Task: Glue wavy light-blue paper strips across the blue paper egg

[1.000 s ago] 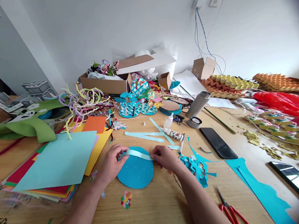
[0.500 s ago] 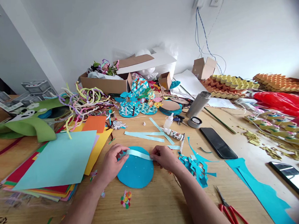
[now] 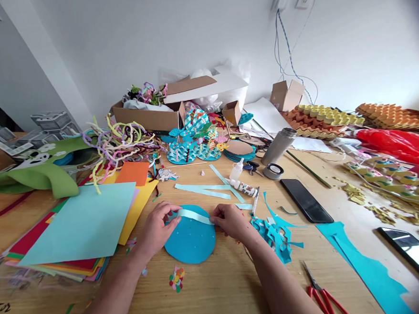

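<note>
Pale blue paper, cut as a narrow strip [image 3: 196,216], spans the upper part of a deeper blue disc [image 3: 190,245] lying flat on the table [image 3: 219,300]. The left hand [image 3: 160,226] pinches the strip between thumb and fingers over the disc's left side; the right hand [image 3: 231,220] pinches the opposite end at the disc's right edge. Good handling probably calls for a light, equal grip at both ends, since thin paper may crease when pushed inward and tear when pulled hard. Keeping the span free of twist should help it follow the disc evenly. Fingertips are best kept off the small pale specks on the disc, possibly glue, which could smear. Appearance: the strip is plain, gently bowed and slopes down toward the right; whether its middle touches the disc cannot be told. The disc is roughly round, evenly coloured apart from the specks.
</note>
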`<state>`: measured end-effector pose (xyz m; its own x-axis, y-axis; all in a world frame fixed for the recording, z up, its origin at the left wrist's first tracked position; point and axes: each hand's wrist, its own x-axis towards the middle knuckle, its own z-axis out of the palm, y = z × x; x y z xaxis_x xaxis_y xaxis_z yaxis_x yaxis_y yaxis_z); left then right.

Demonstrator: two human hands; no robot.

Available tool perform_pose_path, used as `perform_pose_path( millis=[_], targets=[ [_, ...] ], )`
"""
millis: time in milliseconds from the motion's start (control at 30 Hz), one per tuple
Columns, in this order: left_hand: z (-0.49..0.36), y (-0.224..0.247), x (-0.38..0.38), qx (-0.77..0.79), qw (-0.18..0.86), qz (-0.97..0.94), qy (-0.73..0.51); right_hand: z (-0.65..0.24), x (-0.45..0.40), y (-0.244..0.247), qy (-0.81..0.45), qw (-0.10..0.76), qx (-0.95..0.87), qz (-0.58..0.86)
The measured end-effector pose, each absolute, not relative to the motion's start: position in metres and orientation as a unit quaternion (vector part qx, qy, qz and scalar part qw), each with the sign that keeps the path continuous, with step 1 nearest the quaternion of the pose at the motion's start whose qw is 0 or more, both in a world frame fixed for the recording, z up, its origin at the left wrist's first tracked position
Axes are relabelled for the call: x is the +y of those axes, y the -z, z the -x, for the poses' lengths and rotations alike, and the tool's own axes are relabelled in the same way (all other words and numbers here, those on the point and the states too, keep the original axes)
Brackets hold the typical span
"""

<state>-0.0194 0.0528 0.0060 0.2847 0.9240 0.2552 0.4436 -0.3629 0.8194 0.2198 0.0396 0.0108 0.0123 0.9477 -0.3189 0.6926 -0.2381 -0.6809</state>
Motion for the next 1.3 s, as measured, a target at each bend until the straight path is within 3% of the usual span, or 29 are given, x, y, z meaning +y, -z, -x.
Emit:
perform_pose_path(
  millis=[1300],
  targets=[
    [0.019,-0.003,0.054,0.464,0.330,-0.734,-0.370,-0.214,0.037,-0.020,-0.304,0.134,-0.610,0.720]
  ],
)
